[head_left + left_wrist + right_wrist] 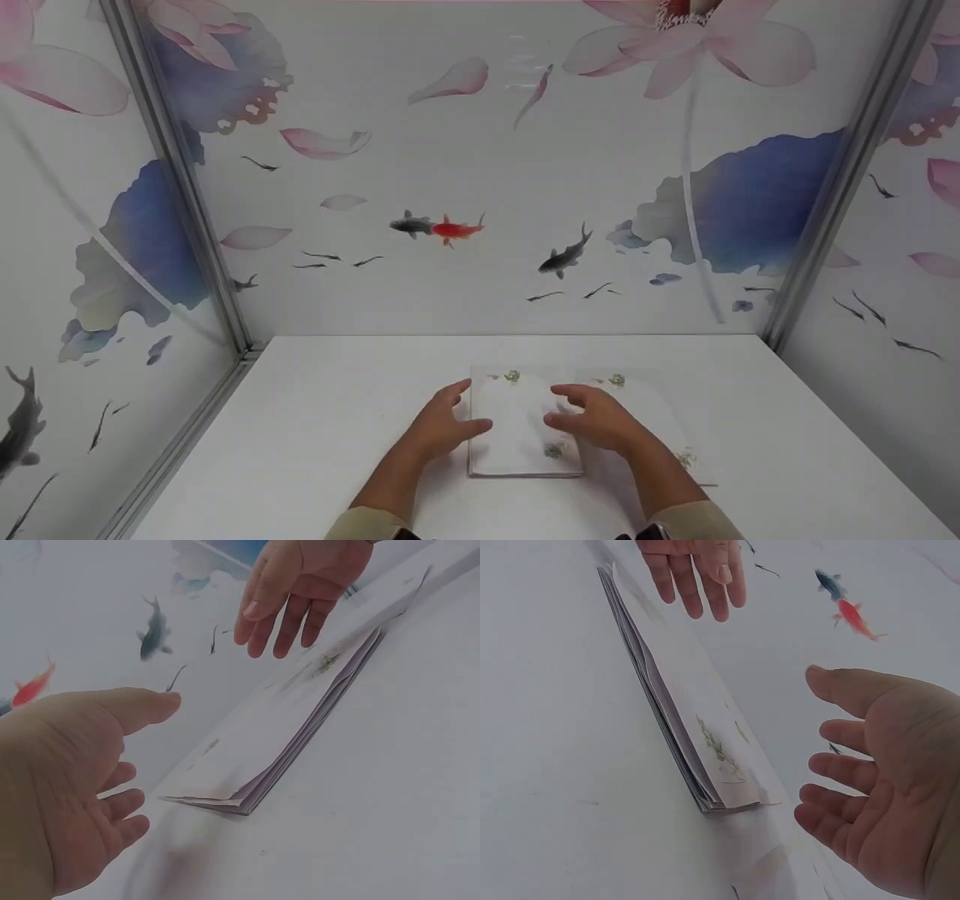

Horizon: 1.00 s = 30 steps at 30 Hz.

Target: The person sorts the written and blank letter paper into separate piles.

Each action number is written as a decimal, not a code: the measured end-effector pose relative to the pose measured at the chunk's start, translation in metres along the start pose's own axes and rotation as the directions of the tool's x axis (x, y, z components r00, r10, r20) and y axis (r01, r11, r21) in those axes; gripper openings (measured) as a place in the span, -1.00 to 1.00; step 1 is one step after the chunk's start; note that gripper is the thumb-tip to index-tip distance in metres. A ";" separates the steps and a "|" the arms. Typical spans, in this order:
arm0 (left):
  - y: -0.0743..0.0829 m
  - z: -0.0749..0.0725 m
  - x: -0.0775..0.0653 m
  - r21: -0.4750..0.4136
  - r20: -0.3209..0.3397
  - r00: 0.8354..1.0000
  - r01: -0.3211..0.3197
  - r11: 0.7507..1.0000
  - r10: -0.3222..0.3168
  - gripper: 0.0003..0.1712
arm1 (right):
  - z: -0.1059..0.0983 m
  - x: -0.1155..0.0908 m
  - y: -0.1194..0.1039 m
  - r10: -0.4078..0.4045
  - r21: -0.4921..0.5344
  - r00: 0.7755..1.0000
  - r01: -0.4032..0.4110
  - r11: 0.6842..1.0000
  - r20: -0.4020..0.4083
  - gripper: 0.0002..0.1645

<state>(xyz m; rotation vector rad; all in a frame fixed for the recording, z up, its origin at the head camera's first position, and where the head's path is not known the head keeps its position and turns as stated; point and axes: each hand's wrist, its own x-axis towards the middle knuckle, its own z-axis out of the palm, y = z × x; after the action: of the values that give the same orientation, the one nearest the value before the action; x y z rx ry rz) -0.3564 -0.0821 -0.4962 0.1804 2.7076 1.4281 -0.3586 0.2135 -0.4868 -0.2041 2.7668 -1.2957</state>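
A flat stack of thin white sheets (514, 427), printed with small green floral sprigs, lies on the table. Its layered front edge shows in the left wrist view, where the sheets (259, 742) part slightly at one corner. My left hand (444, 421) hovers by the stack's left side, thumb extended over it and fingers loosely bent. Over the right side is my right hand (600, 421), palm inward and fingers relaxed. Nothing is in either hand; both appear apart from the paper. Another floral white sheet (649, 409) lies just right of the stack, partly hidden by the right hand and forearm.
The white tabletop (315, 435) meets an upright back panel (480, 292) printed with fish, petals and lotus leaves. Similar side panels stand left and right, with metal corner posts (180, 187) between them.
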 end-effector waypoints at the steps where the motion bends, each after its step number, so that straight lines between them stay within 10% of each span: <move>1: -0.001 0.000 0.000 0.029 0.025 1.000 -0.009 1.000 0.009 0.06 | 0.001 -0.001 0.000 0.003 -0.012 1.000 -0.003 1.000 0.029 -0.17; 12: -0.011 0.006 -0.002 0.336 0.281 0.959 -0.122 0.934 0.024 0.26 | 0.008 -0.006 0.010 0.043 -0.196 0.962 0.011 0.981 0.269 0.04; 22: -0.008 0.009 -0.007 0.490 0.309 0.950 -0.193 0.850 0.037 0.17 | 0.009 -0.008 0.008 0.074 -0.280 0.952 0.013 0.960 0.296 -0.01; 30: -0.005 0.007 -0.007 0.495 0.329 0.943 -0.216 0.841 0.049 0.13 | 0.009 -0.008 0.004 0.052 -0.313 0.954 0.045 0.949 0.295 -0.01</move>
<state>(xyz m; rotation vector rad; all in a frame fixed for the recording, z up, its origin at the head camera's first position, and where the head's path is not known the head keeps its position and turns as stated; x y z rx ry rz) -0.3489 -0.0807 -0.5044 0.5812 2.7806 0.5653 -0.3495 0.2105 -0.4961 -0.3810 2.6843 -0.7341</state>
